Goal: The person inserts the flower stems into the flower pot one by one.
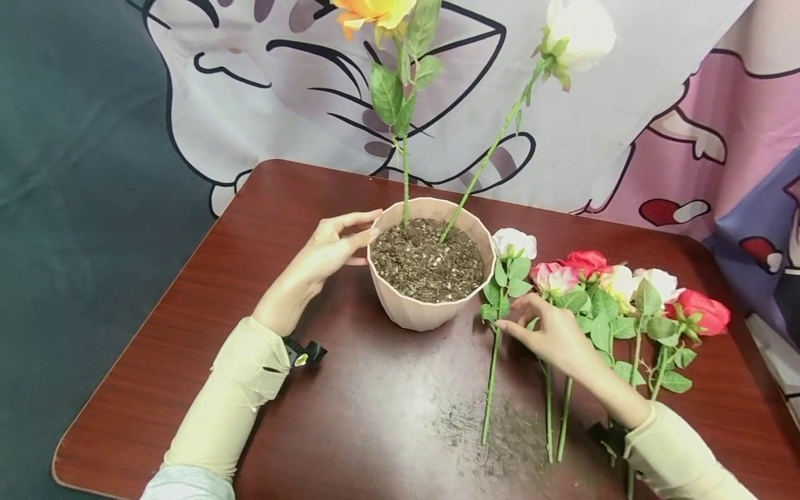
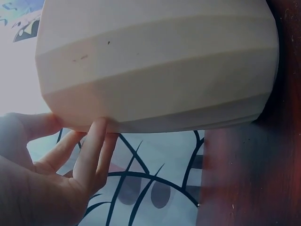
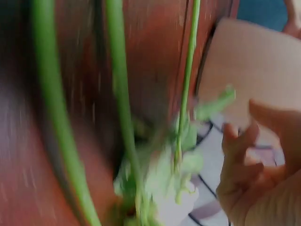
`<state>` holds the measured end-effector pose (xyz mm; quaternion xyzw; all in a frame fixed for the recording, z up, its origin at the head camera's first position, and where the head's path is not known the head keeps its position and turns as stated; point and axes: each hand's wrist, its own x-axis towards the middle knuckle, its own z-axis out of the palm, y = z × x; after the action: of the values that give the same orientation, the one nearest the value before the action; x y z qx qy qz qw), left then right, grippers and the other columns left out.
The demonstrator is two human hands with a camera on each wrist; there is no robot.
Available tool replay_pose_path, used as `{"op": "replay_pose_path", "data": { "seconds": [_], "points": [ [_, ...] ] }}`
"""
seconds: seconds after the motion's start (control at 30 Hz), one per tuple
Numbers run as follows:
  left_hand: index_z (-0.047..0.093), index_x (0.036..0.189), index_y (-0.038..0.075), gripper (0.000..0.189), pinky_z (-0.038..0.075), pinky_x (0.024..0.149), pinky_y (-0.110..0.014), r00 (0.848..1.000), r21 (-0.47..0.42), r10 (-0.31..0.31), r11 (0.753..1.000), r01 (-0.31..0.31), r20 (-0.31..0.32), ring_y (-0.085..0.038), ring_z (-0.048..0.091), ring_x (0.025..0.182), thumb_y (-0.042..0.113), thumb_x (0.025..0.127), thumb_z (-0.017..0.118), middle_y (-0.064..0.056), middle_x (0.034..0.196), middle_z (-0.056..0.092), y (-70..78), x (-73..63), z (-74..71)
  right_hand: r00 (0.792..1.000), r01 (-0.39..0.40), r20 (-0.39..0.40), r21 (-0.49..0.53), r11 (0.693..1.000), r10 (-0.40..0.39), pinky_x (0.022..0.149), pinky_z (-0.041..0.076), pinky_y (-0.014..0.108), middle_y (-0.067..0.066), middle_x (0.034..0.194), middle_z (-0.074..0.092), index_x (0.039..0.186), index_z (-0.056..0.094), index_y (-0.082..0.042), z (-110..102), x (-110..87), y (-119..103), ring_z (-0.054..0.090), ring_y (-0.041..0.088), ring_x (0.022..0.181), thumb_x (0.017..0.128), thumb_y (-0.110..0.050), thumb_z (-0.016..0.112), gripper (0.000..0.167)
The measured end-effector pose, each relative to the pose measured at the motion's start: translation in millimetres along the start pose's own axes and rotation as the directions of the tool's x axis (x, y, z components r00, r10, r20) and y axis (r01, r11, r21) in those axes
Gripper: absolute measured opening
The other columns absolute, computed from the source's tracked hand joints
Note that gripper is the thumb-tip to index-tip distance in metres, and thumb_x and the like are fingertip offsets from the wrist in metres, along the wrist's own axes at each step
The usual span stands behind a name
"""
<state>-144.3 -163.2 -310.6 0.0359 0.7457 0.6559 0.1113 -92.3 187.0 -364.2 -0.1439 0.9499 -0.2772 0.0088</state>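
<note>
A pale pink faceted flower pot [image 1: 412, 312] filled with dark soil [image 1: 428, 267] stands on the table. My left hand [image 1: 319, 260] rests against its left side, fingers fairly straight, thumb tip at the rim; the left wrist view shows fingertips [image 2: 98, 125] on the outer wall. A yellow-orange rose [image 1: 381, 14] and a tall white rose [image 1: 578, 35] stand in the soil, the white one leaning right. Right of the pot lies another white rose [image 1: 514, 243]. My right hand [image 1: 550, 337] hovers beside its stem, fingers loosely bent; in the right wrist view they are apart from the stem [image 3: 188, 66].
Several more roses, such as a red one [image 1: 703, 312] and a pink-and-white one [image 1: 555, 278], lie on the right of the brown table [image 1: 350, 417]. Soil crumbs [image 1: 469, 430] are scattered near the front. A cartoon-printed cloth [image 1: 250, 125] hangs behind.
</note>
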Motion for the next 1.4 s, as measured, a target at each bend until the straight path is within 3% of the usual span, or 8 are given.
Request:
{"op": "replay_pose_path", "data": {
  "seconds": [0.17,0.33,0.5,0.73,0.87,1.03,1.2,1.4],
  "points": [
    [0.049,0.136,0.011,0.042,0.050,0.090,-0.038,1.000,-0.057,0.016,0.998,-0.016,0.010,-0.022,0.053,0.116,0.011,0.094,0.054,-0.008,0.135,0.050,-0.9,-0.1,3.5,0.992,-0.093,0.091,0.012,0.996,0.091,0.052,0.045,0.027,-0.002,0.066,0.064,0.090,0.057,-0.008,13.3,-12.1,-1.6,0.059,0.010,0.057,0.080,-0.039,0.072,0.035],
    [0.048,0.137,0.008,0.043,0.046,0.096,-0.038,1.000,-0.098,0.020,0.995,-0.019,0.004,-0.023,0.052,0.119,0.009,0.094,0.054,-0.011,0.135,0.050,-1.0,-1.9,4.6,0.958,-0.151,0.251,0.036,0.988,0.137,0.045,0.041,0.024,-0.007,0.053,0.061,0.073,0.059,-0.011,23.8,-20.8,1.6,0.059,0.009,0.047,0.082,-0.042,0.069,0.034],
    [0.048,0.137,0.008,0.043,0.046,0.096,-0.039,1.000,-0.119,0.019,0.993,-0.020,-0.007,-0.023,0.051,0.118,0.008,0.094,0.053,-0.013,0.133,0.050,-1.0,-2.8,4.6,0.932,-0.213,0.318,0.087,0.973,0.175,0.041,0.045,0.026,-0.005,0.049,0.060,0.069,0.060,-0.010,29.2,-22.8,3.7,0.059,0.010,0.044,0.081,-0.040,0.071,0.034],
    [0.049,0.136,0.011,0.042,0.047,0.095,-0.039,1.000,-0.144,-0.019,0.989,0.015,-0.024,-0.020,0.052,0.116,0.010,0.094,0.054,-0.010,0.132,0.051,-2.4,-2.1,7.3,0.863,-0.320,0.474,0.241,0.916,0.176,0.047,0.054,0.030,0.005,0.056,0.064,0.073,0.062,-0.002,28.1,-23.3,9.7,0.064,0.016,0.050,0.085,-0.021,0.068,0.024],
    [0.049,0.136,0.011,0.042,0.049,0.092,-0.037,0.999,-0.151,-0.023,0.988,0.018,-0.033,-0.017,0.053,0.112,0.011,0.094,0.054,-0.010,0.130,0.052,-3.6,-1.4,6.9,0.840,-0.372,0.515,0.317,0.872,0.171,0.052,0.055,0.031,0.007,0.064,0.066,0.080,0.059,0.003,27.6,-23.2,13.3,0.066,0.019,0.057,0.086,-0.012,0.064,0.017],
    [0.050,0.136,0.011,0.042,0.050,0.090,-0.035,0.999,-0.157,-0.021,0.987,0.015,-0.031,-0.014,0.055,0.108,0.012,0.094,0.055,-0.010,0.129,0.053,-4.2,-0.1,5.5,0.837,-0.408,0.528,0.424,0.808,0.146,0.054,0.056,0.031,0.009,0.065,0.064,0.094,0.048,0.008,28.5,-24.0,17.5,0.066,0.021,0.058,0.085,-0.005,0.061,0.021],
    [0.049,0.136,0.012,0.043,0.049,0.091,-0.036,1.000,-0.156,-0.017,0.988,0.013,-0.024,-0.014,0.055,0.108,0.012,0.094,0.055,-0.010,0.130,0.052,-4.1,1.1,4.7,0.846,-0.393,0.525,0.490,0.778,0.096,0.056,0.056,0.033,0.012,0.069,0.065,0.101,0.043,0.010,28.0,-26.2,16.7,0.066,0.022,0.060,0.086,-0.003,0.059,0.026],
    [0.050,0.136,0.012,0.043,0.048,0.091,-0.037,0.999,-0.161,-0.024,0.987,0.019,-0.030,-0.014,0.055,0.108,0.012,0.094,0.056,-0.010,0.130,0.052,-3.1,-0.8,4.6,0.873,-0.317,0.488,0.519,0.794,0.030,0.062,0.057,0.038,0.015,0.076,0.067,0.101,0.047,0.011,7.0,-27.6,6.7,0.066,0.021,0.065,0.089,-0.009,0.061,0.028]
  ]
}}
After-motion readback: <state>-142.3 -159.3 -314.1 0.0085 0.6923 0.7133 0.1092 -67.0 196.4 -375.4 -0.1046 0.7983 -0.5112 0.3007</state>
